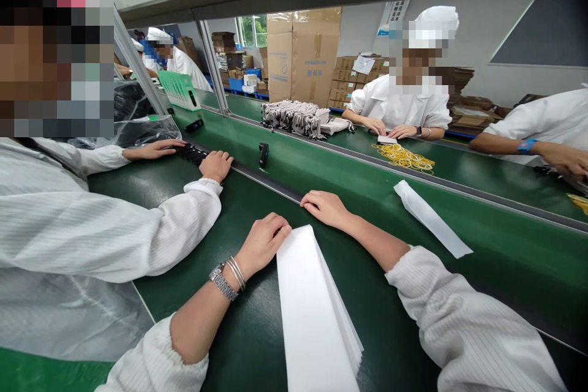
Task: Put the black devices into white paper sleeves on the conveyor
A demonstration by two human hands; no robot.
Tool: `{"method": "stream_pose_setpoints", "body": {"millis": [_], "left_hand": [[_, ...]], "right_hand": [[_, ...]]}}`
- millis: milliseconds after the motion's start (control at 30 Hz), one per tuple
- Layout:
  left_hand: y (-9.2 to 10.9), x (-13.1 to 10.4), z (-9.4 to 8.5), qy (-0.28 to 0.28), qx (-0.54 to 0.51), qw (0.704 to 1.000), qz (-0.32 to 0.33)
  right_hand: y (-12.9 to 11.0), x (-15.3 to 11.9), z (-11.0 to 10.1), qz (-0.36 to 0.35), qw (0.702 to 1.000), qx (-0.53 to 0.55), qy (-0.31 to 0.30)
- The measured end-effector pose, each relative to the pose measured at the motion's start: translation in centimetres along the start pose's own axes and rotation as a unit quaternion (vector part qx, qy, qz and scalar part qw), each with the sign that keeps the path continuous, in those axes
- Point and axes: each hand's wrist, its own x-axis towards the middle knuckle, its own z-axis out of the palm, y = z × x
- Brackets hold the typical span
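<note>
A fanned stack of long white sheets (312, 312) lies on the green work surface in front of me. My left hand (264, 244), with a metal watch and bangles on its wrist, is closed at the far left corner of this stack, thumb against the sheets. Just beyond the stack, my right hand (326, 208) rests at the dark rail (269, 182) beside the belt. Its fingers are bent and pressed together, and their tips are partly hidden, so I cannot make out anything in them. A single long white piece (432, 218) lies on the belt to the right.
To my left, a co-worker's hands (215, 165) are at the rail with dark items. Small black devices (263, 154) and a green tray (179, 90) are on the belt. Across it, another person handles something near yellow rubber bands (404, 157), beside a pile of bundled pieces (296, 117).
</note>
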Motion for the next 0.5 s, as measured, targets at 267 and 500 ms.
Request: {"method": "stream_pose_setpoints", "body": {"millis": [267, 500], "left_hand": [[-0.07, 0.06, 0.04, -0.003, 0.005, 1.0, 0.004], [0.08, 0.06, -0.08, -0.005, 0.004, 1.0, 0.004]], "right_hand": [[-0.01, 0.04, -0.01, 0.003, 1.0, -0.003, 0.0], [-0.05, 0.05, -0.03, 0.0, 1.0, -0.001, 0.0]]}}
